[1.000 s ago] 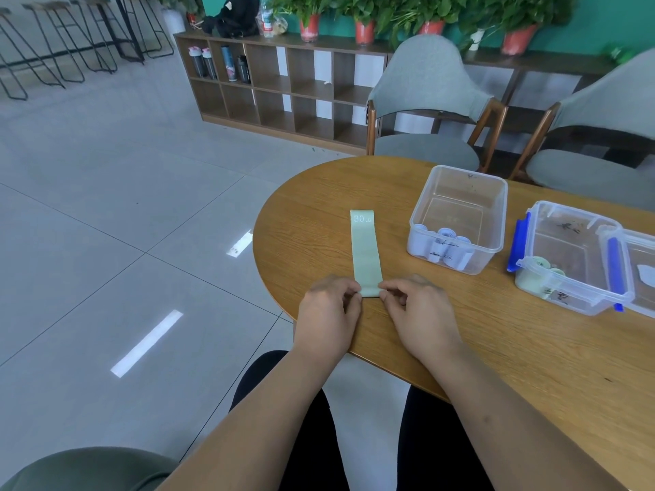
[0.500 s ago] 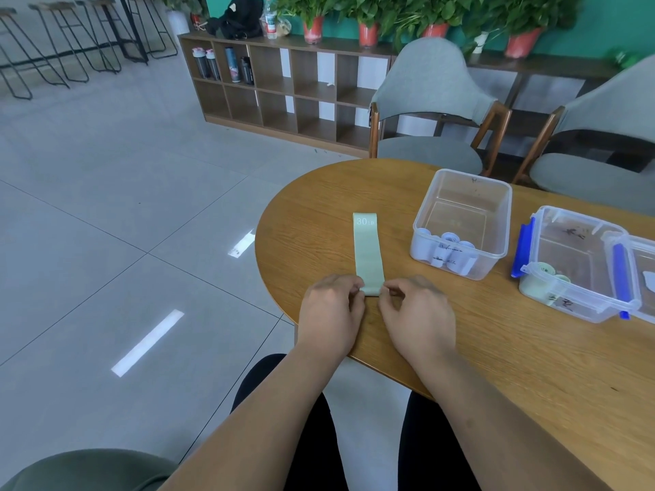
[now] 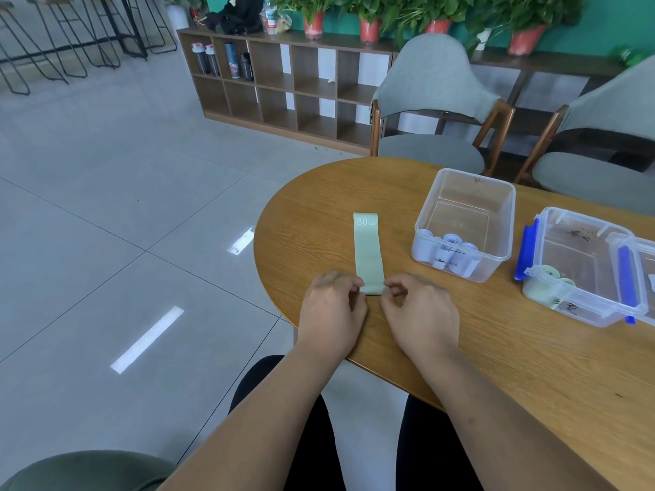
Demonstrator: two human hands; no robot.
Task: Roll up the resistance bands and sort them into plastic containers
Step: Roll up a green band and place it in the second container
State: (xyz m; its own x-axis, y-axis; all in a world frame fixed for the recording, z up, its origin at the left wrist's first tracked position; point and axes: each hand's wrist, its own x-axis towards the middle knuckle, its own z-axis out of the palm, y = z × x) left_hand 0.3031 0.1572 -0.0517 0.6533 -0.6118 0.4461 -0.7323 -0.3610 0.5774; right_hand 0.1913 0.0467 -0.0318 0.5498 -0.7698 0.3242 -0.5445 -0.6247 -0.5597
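Note:
A pale green resistance band [image 3: 368, 249], marked 30 LB at its far end, lies flat on the wooden table [image 3: 496, 341]. Its near end is turned into a small roll. My left hand [image 3: 331, 306] pinches the left side of that roll and my right hand [image 3: 418, 310] pinches the right side. A clear plastic container [image 3: 496, 207] to the right holds several rolled white bands. Further right, a clear container with blue clips [image 3: 599, 313] holds rolled pale green bands.
A third clear container [image 3: 643, 256] shows at the right edge. Two grey chairs [image 3: 436, 101] stand behind the table, with a wooden shelf unit [image 3: 283, 83] and potted plants beyond. The table's rounded edge curves just left of my hands.
The near end of the green band has been rolled slightly further away from me. Both hands have stayed at its sides and the flat part looks a little shorter.

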